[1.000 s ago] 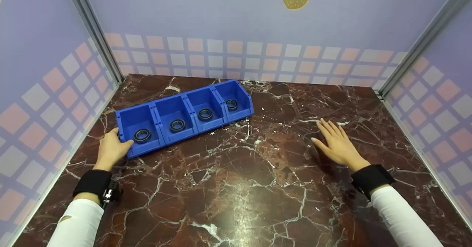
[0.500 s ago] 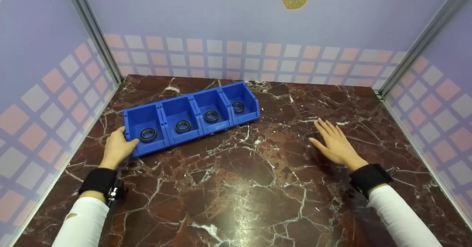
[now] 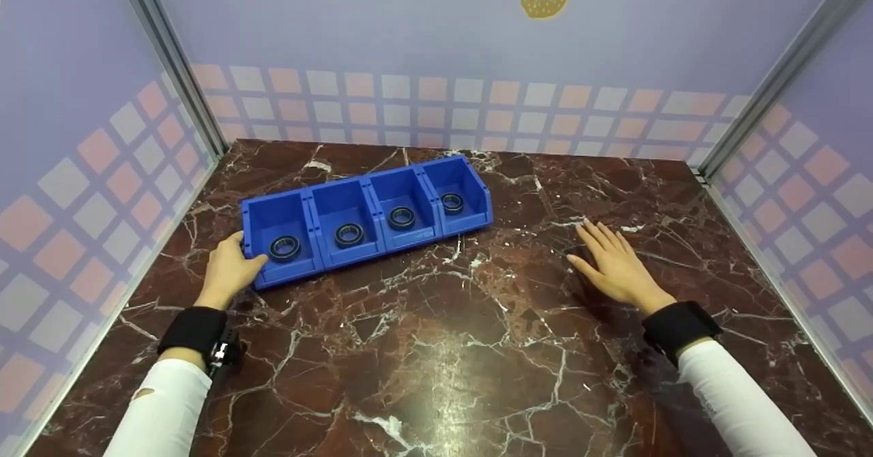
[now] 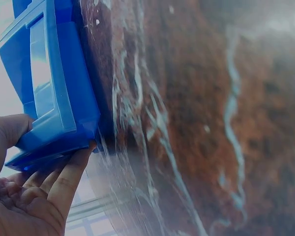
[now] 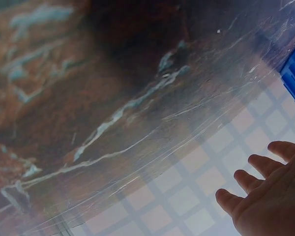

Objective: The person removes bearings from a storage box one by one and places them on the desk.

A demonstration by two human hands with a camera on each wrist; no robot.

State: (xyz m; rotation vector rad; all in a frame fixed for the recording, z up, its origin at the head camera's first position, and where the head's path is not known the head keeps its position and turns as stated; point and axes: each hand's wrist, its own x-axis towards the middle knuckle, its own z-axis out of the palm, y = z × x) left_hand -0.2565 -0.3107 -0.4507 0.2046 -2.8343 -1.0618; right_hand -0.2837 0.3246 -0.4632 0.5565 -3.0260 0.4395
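Caller: Head view first. What has changed since a second ago?

Guide: Your blue bin row (image 3: 374, 215), at nine o'clock, has slid rightward, its right end now slightly nearer you. Your left hand (image 3: 230, 273), between eight and nine, has moved with it. Four black bearings (image 3: 349, 243) sit one per compartment, as before. Your right hand (image 3: 617, 266), between three and four, has barely shifted.

Caller: The grip?

Guide: Your left thumb and fingers grasp the row's left end; some fingers are hidden by its wall. Your right hand is released, fingers extended; whether its palm touches the table (image 3: 436, 348), I cannot tell.

Caller: Surface and room?

Guide: Dark red marbling with pale veins, glare at six. Lilac walls (image 3: 436, 34) carry pink and white squares, a doughnut picture (image 3: 556, 3) at one.

Caller: Left wrist view?

Guide: Bin row at ten, cut off above; your thumb and fingers pinch its lower end. The tabletop is blurred.

Caller: Right wrist?

Guide: Your empty hand at four, cropped by the edge; only a corner of the row shows, between two and three.
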